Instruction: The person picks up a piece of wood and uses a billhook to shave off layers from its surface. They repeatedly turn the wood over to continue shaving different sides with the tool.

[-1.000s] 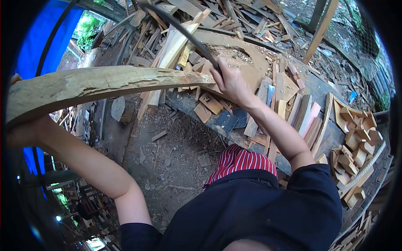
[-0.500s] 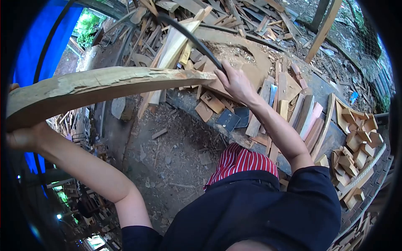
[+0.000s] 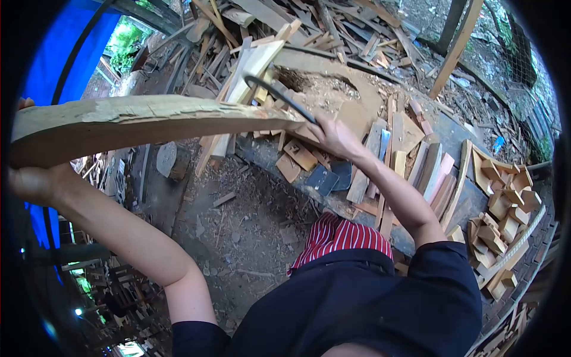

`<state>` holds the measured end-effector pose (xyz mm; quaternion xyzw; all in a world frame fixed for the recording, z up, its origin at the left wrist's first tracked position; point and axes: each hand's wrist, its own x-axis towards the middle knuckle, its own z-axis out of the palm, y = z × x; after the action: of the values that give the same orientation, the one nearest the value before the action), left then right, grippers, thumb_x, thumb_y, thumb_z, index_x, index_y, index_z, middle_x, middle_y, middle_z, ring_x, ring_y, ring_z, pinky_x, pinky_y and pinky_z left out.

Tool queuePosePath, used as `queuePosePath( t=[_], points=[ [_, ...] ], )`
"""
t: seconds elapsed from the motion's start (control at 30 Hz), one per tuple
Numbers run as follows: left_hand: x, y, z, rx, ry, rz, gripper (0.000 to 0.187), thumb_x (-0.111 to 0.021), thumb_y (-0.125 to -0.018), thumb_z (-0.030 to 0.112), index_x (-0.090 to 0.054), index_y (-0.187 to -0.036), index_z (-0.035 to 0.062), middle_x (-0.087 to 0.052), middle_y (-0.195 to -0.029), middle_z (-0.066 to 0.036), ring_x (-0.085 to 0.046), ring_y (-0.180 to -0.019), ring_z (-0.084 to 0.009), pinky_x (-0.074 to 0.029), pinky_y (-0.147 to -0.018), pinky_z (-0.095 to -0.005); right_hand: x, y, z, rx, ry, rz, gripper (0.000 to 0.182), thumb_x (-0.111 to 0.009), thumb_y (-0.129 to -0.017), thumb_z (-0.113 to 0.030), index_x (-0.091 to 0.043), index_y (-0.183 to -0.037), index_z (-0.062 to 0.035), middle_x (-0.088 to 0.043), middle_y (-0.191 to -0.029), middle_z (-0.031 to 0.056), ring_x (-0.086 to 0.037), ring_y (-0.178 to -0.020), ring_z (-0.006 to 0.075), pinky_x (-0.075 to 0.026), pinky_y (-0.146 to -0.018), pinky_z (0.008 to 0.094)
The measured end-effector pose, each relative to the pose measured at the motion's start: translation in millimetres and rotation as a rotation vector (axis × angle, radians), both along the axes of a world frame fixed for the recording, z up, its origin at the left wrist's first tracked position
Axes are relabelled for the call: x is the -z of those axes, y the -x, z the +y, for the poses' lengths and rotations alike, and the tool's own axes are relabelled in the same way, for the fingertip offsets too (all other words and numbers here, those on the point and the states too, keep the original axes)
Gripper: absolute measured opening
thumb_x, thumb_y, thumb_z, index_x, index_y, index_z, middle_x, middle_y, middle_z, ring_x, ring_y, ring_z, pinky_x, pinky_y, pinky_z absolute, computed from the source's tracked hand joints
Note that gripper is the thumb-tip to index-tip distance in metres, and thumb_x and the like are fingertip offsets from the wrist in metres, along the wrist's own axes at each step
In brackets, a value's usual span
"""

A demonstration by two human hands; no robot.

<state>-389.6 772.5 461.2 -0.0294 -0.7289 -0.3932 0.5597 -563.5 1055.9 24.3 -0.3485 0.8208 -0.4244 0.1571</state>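
Observation:
A long, curved wooden plank (image 3: 160,122) spans from the left edge to the middle of the view, its upper edge rough and chipped. My left hand (image 3: 33,185) is wrapped round its wide near end, with fingertips also showing above it. My right hand (image 3: 334,138) is closed on the handle of a dark, long-bladed tool (image 3: 276,95). The blade slants up and left from the hand and passes over the plank's narrow far end, which lies by the bench. Whether blade and wood touch, I cannot tell.
The workbench (image 3: 449,128) bears wood strips, offcuts and two dark flat pieces (image 3: 322,179). Cut wooden blocks (image 3: 505,208) are heaped at the right. Scrap wood (image 3: 333,27) piles up behind the bench. A blue tarp (image 3: 65,53) hangs at the upper left.
The blade has swung lower, its tip coming down and right toward the plank. My right hand has dropped and shifted slightly right. My left hand still holds the plank.

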Motion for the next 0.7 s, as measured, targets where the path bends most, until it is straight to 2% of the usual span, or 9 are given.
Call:
queuePosePath(
  t=[0.07, 0.13, 0.27, 0.33, 0.4, 0.5, 0.57, 0.63, 0.7],
  points=[
    [8.0, 5.0, 2.8, -0.002, -0.008, -0.027, 0.057, -0.044, -0.086, 0.044, -0.064, -0.102, -0.0068, -0.066, -0.099, -0.023, -0.065, -0.094, -0.0287, -0.054, -0.081, -0.0427, -43.6, -4.1, 4.6, 0.006, 0.085, -0.047, 0.028, -0.050, -0.096, -0.031, -0.050, -0.104, -0.0036, -0.060, -0.079, 0.0296, -0.060, -0.079, 0.0465, -0.045, -0.066, 0.0505],
    [21.5, 18.6, 26.2, 0.056, 0.057, -0.029, 0.056, -0.049, -0.086, 0.051, -0.059, -0.104, -0.0010, -0.061, -0.095, -0.014, -0.062, -0.088, -0.0227, -0.053, -0.075, -0.0358, -71.5, -3.6, 3.3, 0.091, 0.284, 0.025, 0.027, -0.052, -0.096, -0.029, -0.048, -0.104, -0.0031, -0.059, -0.074, 0.0277, -0.059, -0.072, 0.0463, -0.044, -0.060, 0.0499],
    [21.7, 22.6, 42.1, 0.118, 0.194, 0.007, 0.056, -0.056, -0.088, 0.060, -0.052, -0.106, 0.0078, -0.055, -0.089, -0.002, -0.059, -0.079, -0.0136, -0.052, -0.065, -0.0255, -27.1, -16.2, -2.9, 0.142, 0.310, 0.052, 0.026, -0.049, -0.096, -0.029, -0.045, -0.108, -0.0063, -0.061, -0.073, 0.0267, -0.061, -0.071, 0.0468, -0.048, -0.060, 0.0536],
    [15.4, 11.7, 19.9, -0.080, 0.109, 0.045, 0.057, -0.048, -0.086, 0.047, -0.060, -0.105, -0.0050, -0.063, -0.098, -0.018, -0.063, -0.092, -0.0254, -0.052, -0.081, -0.0373, 66.4, -22.9, -1.8, 0.055, -0.210, 0.098, 0.028, -0.046, -0.095, -0.033, -0.048, -0.108, -0.0084, -0.063, -0.072, 0.0255, -0.063, -0.070, 0.0474, -0.051, -0.062, 0.0553],
    [19.3, 13.3, 21.8, -0.159, 0.024, 0.093, 0.059, -0.045, -0.085, 0.043, -0.062, -0.105, -0.0099, -0.065, -0.101, -0.023, -0.064, -0.096, -0.0293, -0.051, -0.088, -0.0401, 83.4, -23.9, 0.5, 0.067, -0.197, 0.092, 0.029, -0.046, -0.095, -0.035, -0.050, -0.109, -0.0095, -0.064, -0.075, 0.0268, -0.064, -0.074, 0.0460, -0.051, -0.066, 0.0561],
    [25.4, 13.5, 22.6, -0.156, -0.066, 0.109, 0.059, -0.046, -0.085, 0.040, -0.060, -0.110, -0.0116, -0.064, -0.104, -0.023, -0.064, -0.097, -0.0292, -0.050, -0.090, -0.0388, 74.6, -10.9, 3.1, 0.008, -0.182, 0.121, 0.029, -0.047, -0.094, -0.034, -0.050, -0.108, -0.0087, -0.064, -0.077, 0.0280, -0.064, -0.076, 0.0458, -0.051, -0.069, 0.0554],
    [16.6, 11.5, 4.2, -0.015, -0.119, 0.075, 0.057, -0.046, -0.086, 0.037, -0.058, -0.111, -0.0123, -0.064, -0.104, -0.023, -0.064, -0.097, -0.0289, -0.050, -0.090, -0.0385, 60.9, 1.5, 2.1, 0.018, -0.139, 0.173, 0.030, -0.046, -0.095, -0.035, -0.051, -0.107, -0.0072, -0.063, -0.078, 0.0285, -0.064, -0.077, 0.0456, -0.051, -0.070, 0.0539],
    [15.4, 16.3, 9.9, -0.026, -0.099, 0.077, 0.057, -0.046, -0.085, 0.037, -0.057, -0.113, -0.0126, -0.063, -0.104, -0.023, -0.064, -0.096, -0.0291, -0.050, -0.090, -0.0385, 1.2, -2.3, 6.5, -0.033, -0.030, 0.014, 0.029, -0.046, -0.096, -0.034, -0.050, -0.104, -0.0056, -0.062, -0.075, 0.0277, -0.062, -0.076, 0.0464, -0.049, -0.068, 0.0540],
    [14.0, 17.4, 9.7, -0.099, -0.052, 0.072, 0.056, -0.048, -0.085, 0.038, -0.059, -0.110, -0.0114, -0.064, -0.102, -0.023, -0.064, -0.095, -0.0292, -0.050, -0.089, -0.0393, -37.1, -5.7, 4.2, 0.021, 0.174, 0.073, 0.028, -0.046, -0.096, -0.032, -0.049, -0.103, -0.0056, -0.061, -0.073, 0.0279, -0.061, -0.074, 0.0475, -0.047, -0.066, 0.0554]
  ],
)
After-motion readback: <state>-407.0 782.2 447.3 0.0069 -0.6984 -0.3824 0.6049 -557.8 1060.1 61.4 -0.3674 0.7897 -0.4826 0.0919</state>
